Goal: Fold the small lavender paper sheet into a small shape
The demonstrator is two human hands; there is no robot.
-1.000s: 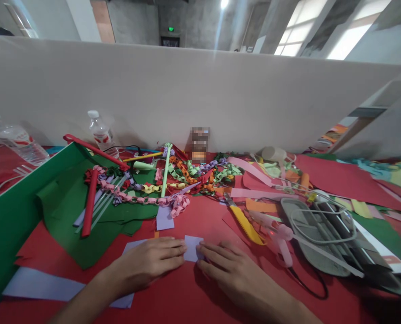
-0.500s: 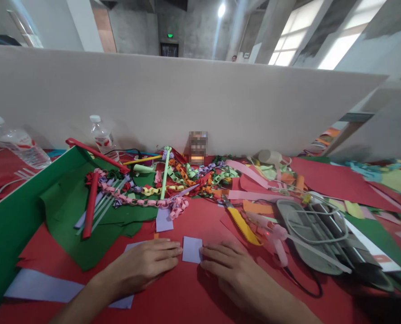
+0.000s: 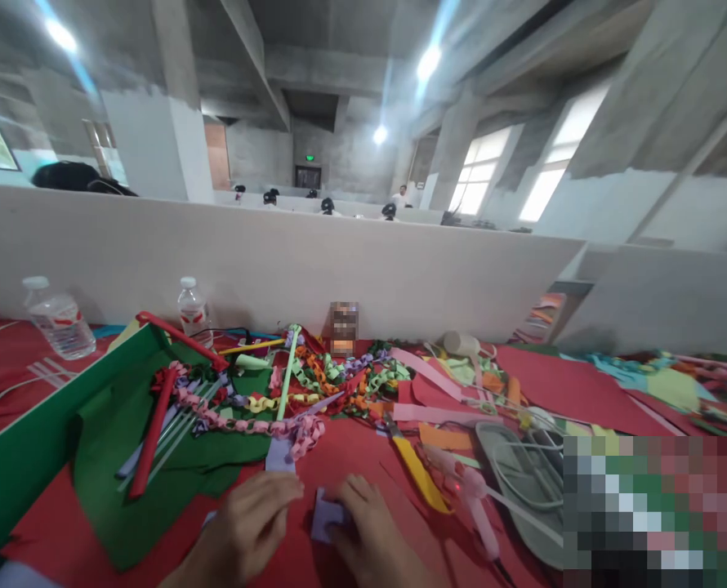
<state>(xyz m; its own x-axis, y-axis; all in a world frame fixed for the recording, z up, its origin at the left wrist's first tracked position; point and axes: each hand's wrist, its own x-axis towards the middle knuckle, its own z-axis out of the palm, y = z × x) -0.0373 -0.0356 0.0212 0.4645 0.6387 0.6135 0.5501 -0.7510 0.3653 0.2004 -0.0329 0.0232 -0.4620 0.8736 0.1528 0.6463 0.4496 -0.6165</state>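
A small folded piece of purple paper (image 3: 325, 516) lies on the red sheet in front of me. My right hand (image 3: 372, 531) has its thumb and fingers closed on the paper's right side, covering part of it. Left of the paper and apart from it is my left hand (image 3: 253, 523), fingers loosely bent with a gap to the thumb, and nothing seen in it. Just beyond my left hand, a purple strip (image 3: 279, 456) lies partly under a pink paper chain (image 3: 305, 434).
To the right are a yellow utility knife (image 3: 421, 474), a pink glue gun (image 3: 477, 498) with its light on, and a grey tray (image 3: 492, 457) holding a cable. Green paper (image 3: 118, 465) and red rolled tubes (image 3: 155, 433) lie left. Bottles (image 3: 193, 314) stand by the white partition (image 3: 278, 261).
My view has tilted up. My left hand has drawn away from the small purple paper. The right hand has moved over it and gripped its right side, and the paper now looks folded or turned.
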